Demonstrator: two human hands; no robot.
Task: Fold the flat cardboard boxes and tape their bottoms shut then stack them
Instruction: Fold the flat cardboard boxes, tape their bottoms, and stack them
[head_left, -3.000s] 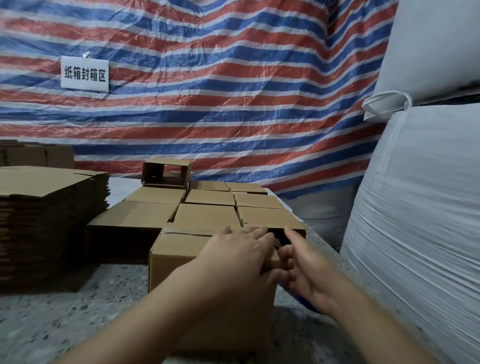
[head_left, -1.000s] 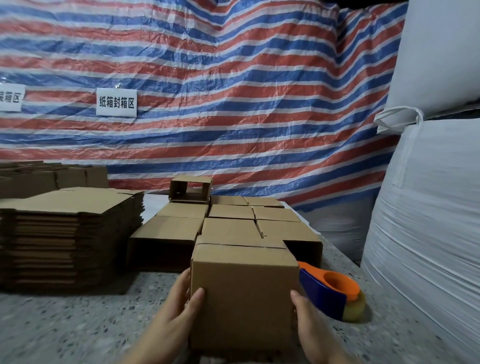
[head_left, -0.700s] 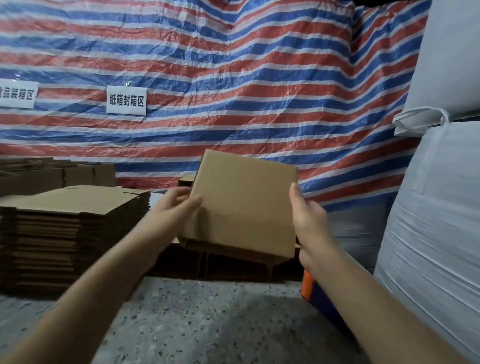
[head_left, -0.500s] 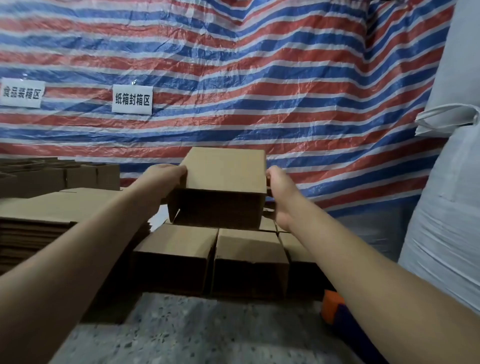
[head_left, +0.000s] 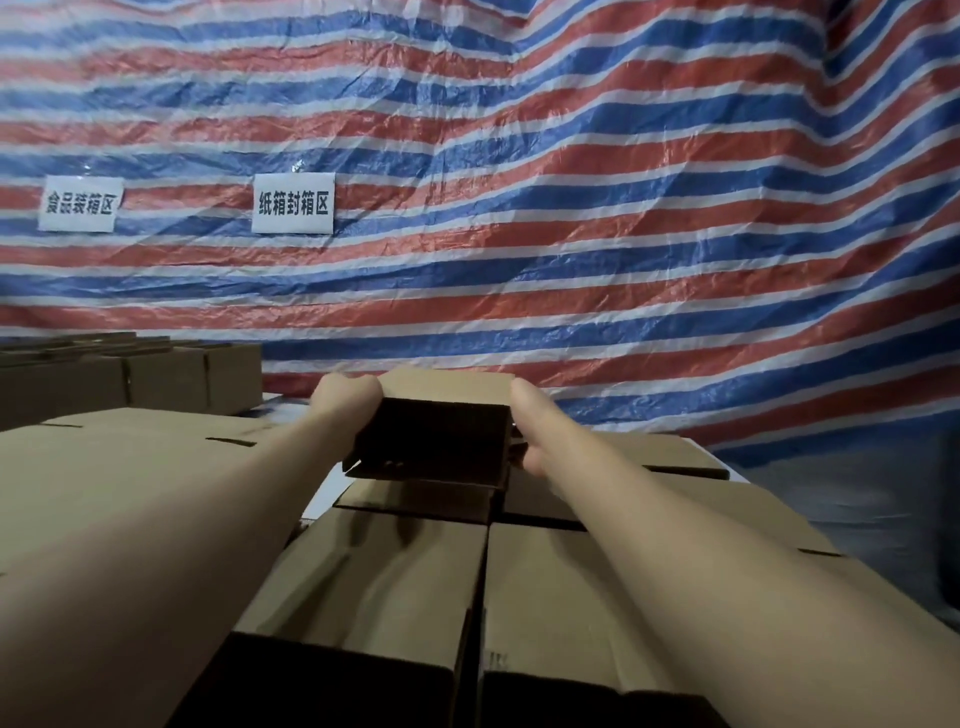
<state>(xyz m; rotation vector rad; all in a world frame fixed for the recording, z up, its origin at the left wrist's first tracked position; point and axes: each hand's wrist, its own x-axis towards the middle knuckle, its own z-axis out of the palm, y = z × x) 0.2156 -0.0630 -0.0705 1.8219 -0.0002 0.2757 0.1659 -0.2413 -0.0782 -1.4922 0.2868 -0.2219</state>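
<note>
Both arms were stretched out over the rows of finished boxes (head_left: 384, 577), and between the two hands hung the folded box (head_left: 441, 415), carried on its side with its dark open mouth turned back toward the person. The left hand (head_left: 345, 397) clasped the box's left wall and the right hand (head_left: 524, 431) its right wall; the fingers themselves were mostly hidden behind the cardboard, so I could only say each hand was wrapped onto its side, not how far round the fingers reached. The box hovered just above the farthest of the finished boxes, not yet resting on anything, its lower edge close over the one beneath.

To my eye this was the stacking step, near its end. Doing it well seemed a matter of squaring up first: bring the box's corners in line with those of the box below, keep it level, and lower it until the whole underside sits flat (a tilted landing would likely nudge the neighbours out of their rows). An even squeeze from both sides should be enough, since empty cardboard walls bow inward easily. Only once it rested should the hands let go, both together.

To the left of the finished boxes lay the pile of flat cardboard (head_left: 135, 441), and behind everything hung the striped tarp (head_left: 571, 208) with its two paper signs (head_left: 293, 203).
</note>
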